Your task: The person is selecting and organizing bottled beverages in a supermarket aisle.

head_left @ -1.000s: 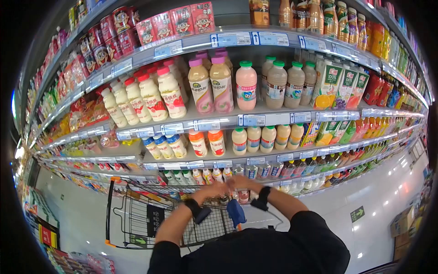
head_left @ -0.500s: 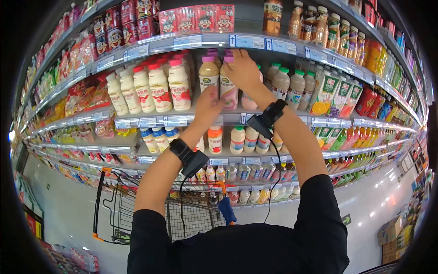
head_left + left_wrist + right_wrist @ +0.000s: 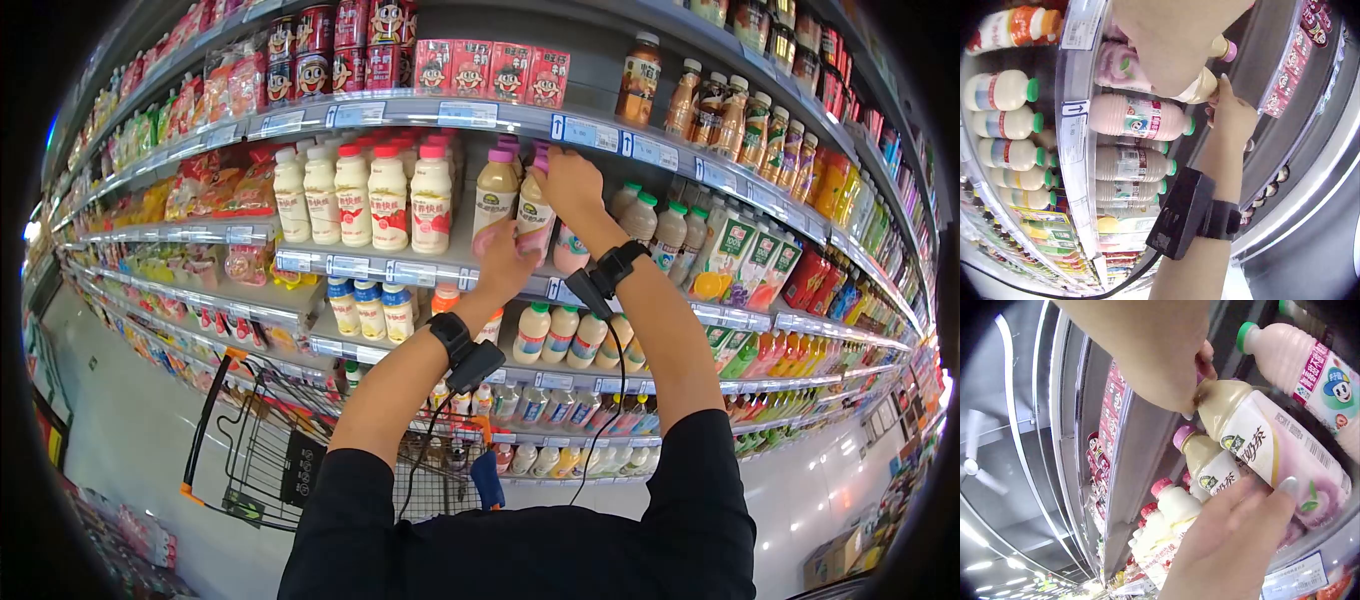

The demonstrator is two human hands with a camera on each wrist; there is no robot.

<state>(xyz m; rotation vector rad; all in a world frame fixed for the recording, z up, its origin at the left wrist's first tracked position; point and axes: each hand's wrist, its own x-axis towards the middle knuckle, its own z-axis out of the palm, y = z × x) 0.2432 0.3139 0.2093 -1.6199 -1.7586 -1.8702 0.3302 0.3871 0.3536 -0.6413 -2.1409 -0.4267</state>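
Observation:
A milk tea bottle [image 3: 537,212] with a purple cap and a tan-and-pink body stands on the middle shelf. My right hand [image 3: 574,188] grips it from above at the cap and neck. Lower down, my left hand [image 3: 508,264] holds its body, the thumb across the label in the right wrist view. A matching milk tea bottle [image 3: 495,195] stands close on the left. To the right is a pink bottle [image 3: 1310,375] with a green cap, partly behind my right arm in the head view. My left hand and wrist hide much of the held bottle in the left wrist view.
White bottles [image 3: 389,205] with red caps line the shelf on the left; green-capped bottles [image 3: 668,235] and juice cartons [image 3: 728,255] are on the right. The shelf above, holding red cartons [image 3: 508,72], has its edge [image 3: 470,113] close over my right hand. A shopping cart [image 3: 250,450] stands below.
Both hands rose from low over the cart to the shelf, then came onto the right-hand milk tea bottle. The view has also shifted, moving the shelves rightward in the picture.

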